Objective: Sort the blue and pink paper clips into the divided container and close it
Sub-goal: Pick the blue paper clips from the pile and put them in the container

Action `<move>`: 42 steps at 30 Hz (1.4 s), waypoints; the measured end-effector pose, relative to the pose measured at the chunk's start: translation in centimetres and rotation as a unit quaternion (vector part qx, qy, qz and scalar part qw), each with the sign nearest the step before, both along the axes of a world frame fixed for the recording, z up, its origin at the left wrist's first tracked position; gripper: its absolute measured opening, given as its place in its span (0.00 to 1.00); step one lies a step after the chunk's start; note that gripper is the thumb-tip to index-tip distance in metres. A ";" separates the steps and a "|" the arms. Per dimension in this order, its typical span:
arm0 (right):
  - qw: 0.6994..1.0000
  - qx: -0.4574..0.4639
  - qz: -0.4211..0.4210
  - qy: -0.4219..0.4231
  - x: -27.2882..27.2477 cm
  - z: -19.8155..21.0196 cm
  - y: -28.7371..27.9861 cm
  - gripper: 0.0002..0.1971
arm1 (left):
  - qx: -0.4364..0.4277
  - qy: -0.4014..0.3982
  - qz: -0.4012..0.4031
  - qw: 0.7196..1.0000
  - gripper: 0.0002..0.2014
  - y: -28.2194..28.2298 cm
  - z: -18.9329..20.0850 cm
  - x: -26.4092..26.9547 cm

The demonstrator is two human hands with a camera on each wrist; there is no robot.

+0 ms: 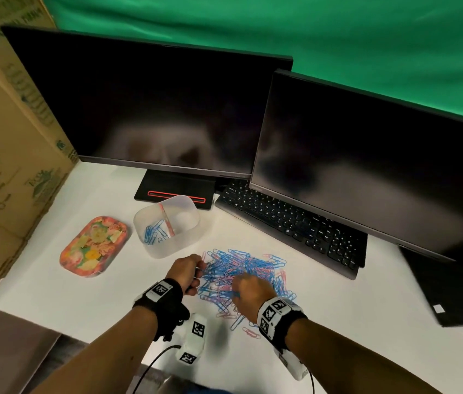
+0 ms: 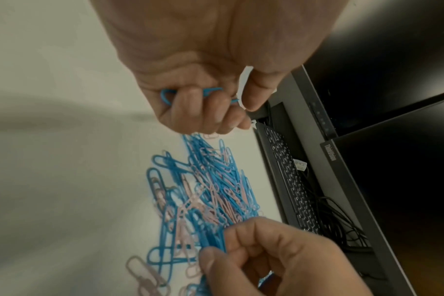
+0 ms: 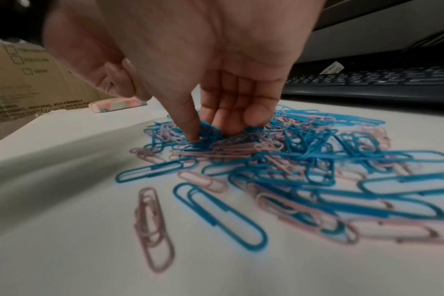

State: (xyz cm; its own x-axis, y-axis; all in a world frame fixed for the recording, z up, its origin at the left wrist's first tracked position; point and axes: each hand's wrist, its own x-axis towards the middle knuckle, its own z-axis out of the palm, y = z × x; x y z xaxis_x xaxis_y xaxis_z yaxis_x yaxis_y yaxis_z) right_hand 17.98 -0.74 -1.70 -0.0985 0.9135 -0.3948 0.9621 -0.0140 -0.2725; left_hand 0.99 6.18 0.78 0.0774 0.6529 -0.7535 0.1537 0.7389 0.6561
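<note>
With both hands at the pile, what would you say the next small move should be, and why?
Probably the left hand should carry its blue paper clips to the divided container and drop them in the left compartment, which already holds blue ones. Meanwhile the right hand is only now pinching blue clips from the pile.

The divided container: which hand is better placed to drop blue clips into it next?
Left. The left hand already grips blue clips and is nearer the divided container; the right hand is pinching in the pile.
</note>
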 end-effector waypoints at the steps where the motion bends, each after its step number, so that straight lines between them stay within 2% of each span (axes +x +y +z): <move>1: 1.000 0.000 0.002 0.007 0.1 -0.2 0.0 0.11 | 0.000 0.003 -0.006 1.000 0.13 0.0 -0.1 -0.1; 5: 0.999 -0.004 -0.013 0.044 0.9 -0.2 0.2 0.08 | 0.006 0.004 -0.029 1.000 0.13 -0.2 0.0 -0.2; 8: 0.994 -0.021 -0.049 0.096 1.7 0.3 0.3 0.16 | 0.011 0.010 -0.046 0.999 0.13 -0.3 0.1 0.0; 10: 0.985 -0.030 -0.091 0.146 2.2 0.7 0.4 0.13 | 0.009 0.003 -0.042 0.999 0.13 -0.2 0.2 0.1; 12: 0.971 -0.045 -0.131 0.194 2.3 1.5 1.0 0.12 | -0.002 -0.022 -0.014 1.000 0.13 -0.1 0.5 -0.1; 15: 0.957 -0.041 -0.163 0.238 1.3 2.8 3.0 0.15 | -0.030 -0.115 0.069 0.990 0.13 0.4 1.7 -0.7; 18: 0.935 -0.038 -0.172 0.307 -1.0 4.9 5.4 0.10 | -0.034 -0.181 0.132 0.974 0.16 1.7 3.6 -1.9; 21: 0.930 -0.027 -0.160 0.331 -3.7 6.9 8.1 0.03 | -0.010 -0.206 0.168 0.964 0.17 3.4 5.3 -3.9; 23: 0.928 -0.026 -0.155 0.337 -5.7 7.9 10.0 0.04 | 0.010 -0.200 0.189 0.961 0.16 4.8 6.1 -5.4; 26: 0.936 -0.025 -0.138 0.323 -8.6 9.0 12.4 0.05 | 0.035 -0.150 0.217 0.964 0.16 6.8 6.8 -7.2; 29: 0.947 -0.033 -0.118 0.297 -11.1 9.7 14.4 0.08 | 0.045 -0.096 0.214 0.971 0.19 8.1 7.1 -8.3; 32: 0.957 -0.051 -0.079 0.274 -12.2 9.8 15.6 0.11 | 0.062 -0.060 0.196 0.977 0.17 8.6 7.3 -8.5; 36: 0.959 -0.017 -0.095 0.266 -10.6 9.9 15.1 0.11 | 0.118 -0.002 0.160 0.980 0.20 9.3 7.3 -8.8; 39: 0.954 0.003 -0.139 0.264 -7.5 9.3 13.6 0.15 | 0.168 0.015 0.135 0.976 0.16 9.1 7.6 -8.6; 42: 0.945 0.008 -0.190 0.266 -4.0 8.5 11.4 0.11 | 0.208 0.037 0.037 0.977 0.09 7.6 7.5 -7.5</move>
